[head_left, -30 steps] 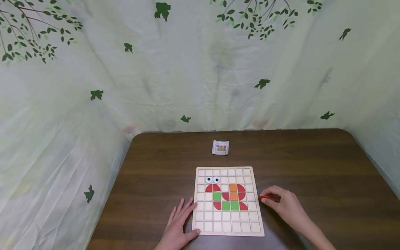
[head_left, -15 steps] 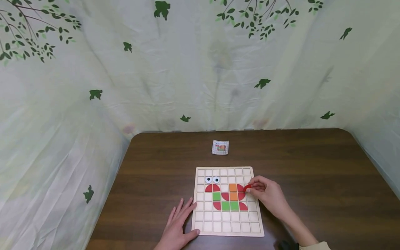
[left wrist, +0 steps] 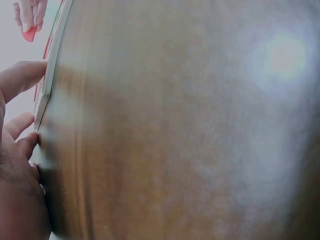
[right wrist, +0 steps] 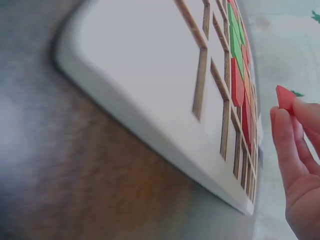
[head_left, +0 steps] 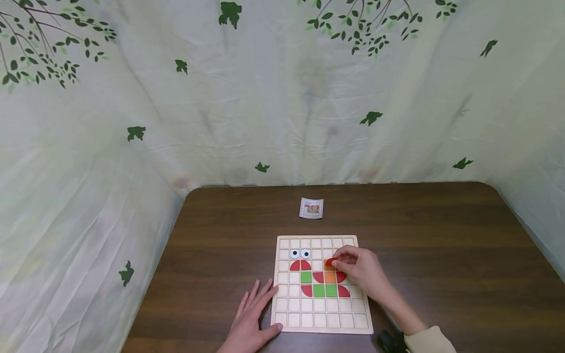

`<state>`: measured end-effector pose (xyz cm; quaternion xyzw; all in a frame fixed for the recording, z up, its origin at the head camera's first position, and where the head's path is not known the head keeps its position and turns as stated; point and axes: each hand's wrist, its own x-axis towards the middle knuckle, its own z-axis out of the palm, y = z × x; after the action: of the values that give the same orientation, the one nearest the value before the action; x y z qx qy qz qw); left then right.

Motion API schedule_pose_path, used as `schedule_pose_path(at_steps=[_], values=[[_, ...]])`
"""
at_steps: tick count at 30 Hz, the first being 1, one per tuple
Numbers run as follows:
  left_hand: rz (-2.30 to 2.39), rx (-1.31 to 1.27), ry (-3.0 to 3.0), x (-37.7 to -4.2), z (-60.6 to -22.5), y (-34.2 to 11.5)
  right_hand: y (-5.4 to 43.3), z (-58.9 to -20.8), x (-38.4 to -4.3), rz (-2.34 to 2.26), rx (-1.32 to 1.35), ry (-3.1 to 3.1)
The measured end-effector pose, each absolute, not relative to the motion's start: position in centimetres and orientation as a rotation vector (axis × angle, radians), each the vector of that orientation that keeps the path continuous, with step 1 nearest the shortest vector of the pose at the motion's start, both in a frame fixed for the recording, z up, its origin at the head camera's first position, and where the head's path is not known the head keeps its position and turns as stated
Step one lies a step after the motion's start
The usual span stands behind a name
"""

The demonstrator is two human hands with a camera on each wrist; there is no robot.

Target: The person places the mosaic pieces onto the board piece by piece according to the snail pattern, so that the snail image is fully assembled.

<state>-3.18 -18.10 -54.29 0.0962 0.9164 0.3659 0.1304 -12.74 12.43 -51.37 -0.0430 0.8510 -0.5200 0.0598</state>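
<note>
A pale grid board (head_left: 320, 321) lies on the table with red quarter-round, green square and orange square pieces in its cells, and two round eye pieces (head_left: 300, 254) near the top left. My right hand (head_left: 359, 268) pinches a red piece (right wrist: 286, 97) with a curved edge between thumb and fingertips. In the right wrist view that piece is held up off the board. Seen from the head, it covers part of the upper orange square (head_left: 327, 267). My left hand (head_left: 251, 321) rests at the board's left edge with fingers spread, fingertips and thumb touching the rim.
A small printed card (head_left: 311, 208) with a coloured grid picture lies beyond the board. The brown table (head_left: 220, 235) has a far edge against a white curtain (head_left: 282, 98) with leaf prints. A dark band (head_left: 392, 341) is on the right wrist.
My right hand has carried the red piece leftward, from beside the board's right edge to over the orange square. The left hand and the board stay where they were.
</note>
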Motion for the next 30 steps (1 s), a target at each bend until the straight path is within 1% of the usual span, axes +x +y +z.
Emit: schedule_pose_path(at_steps=[11,30], values=[[1.048,0.271,2.660,-3.2,-54.1,-18.0,11.1,-51.4,-14.0,-1.404,-0.245,2.634],[1.033,0.251,2.636,-3.3,-54.1,-17.9,9.8,-51.6,-14.7,-1.261,-0.430,2.624]])
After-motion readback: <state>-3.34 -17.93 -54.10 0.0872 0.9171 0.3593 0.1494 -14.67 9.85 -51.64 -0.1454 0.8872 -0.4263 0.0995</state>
